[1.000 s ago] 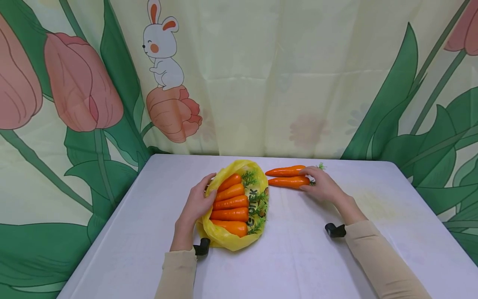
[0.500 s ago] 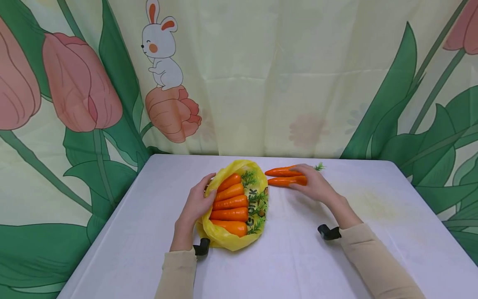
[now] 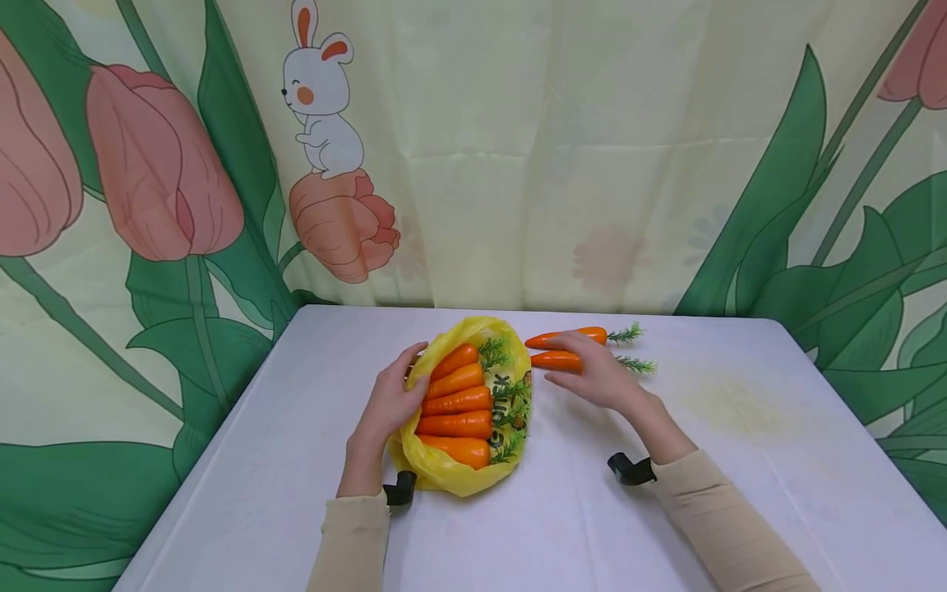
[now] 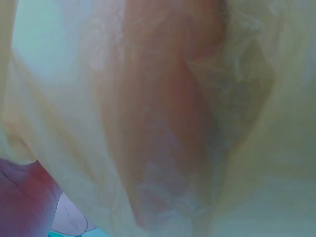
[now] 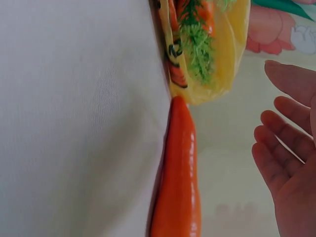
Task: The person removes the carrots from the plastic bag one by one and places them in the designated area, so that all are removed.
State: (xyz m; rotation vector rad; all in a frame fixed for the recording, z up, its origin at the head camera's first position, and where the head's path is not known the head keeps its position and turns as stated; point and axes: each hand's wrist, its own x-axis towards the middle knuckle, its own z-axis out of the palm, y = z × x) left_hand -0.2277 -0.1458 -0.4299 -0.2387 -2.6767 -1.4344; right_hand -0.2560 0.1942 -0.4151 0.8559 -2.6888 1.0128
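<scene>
A yellow plastic bag (image 3: 460,483) lies with its mouth open on the table, several orange carrots (image 3: 455,424) with green tops side by side in it. My left hand (image 3: 388,400) pinches the bag's left rim, thumb over the edge. In the left wrist view the bag's thin film (image 4: 256,168) fills most of the frame, with a blurred orange shape behind it. Two more carrots, a far one (image 3: 594,334) and a near one (image 3: 556,360), lie right of the bag, tips toward it. Over them is my right hand (image 3: 601,374), fingers apart and holding nothing; the right wrist view shows the palm beside one carrot (image 5: 178,173).
A white cloth covers the table (image 3: 503,543), with a faint yellowish stain on the right. Behind it hangs a curtain (image 3: 481,164) printed with tulips and a rabbit. Dark wrist cameras stick out at both cuffs.
My right hand has slid left along the two loose carrots, from their leafy ends toward their tips, uncovering the green tops. The carrots, the bag and my left hand stay put.
</scene>
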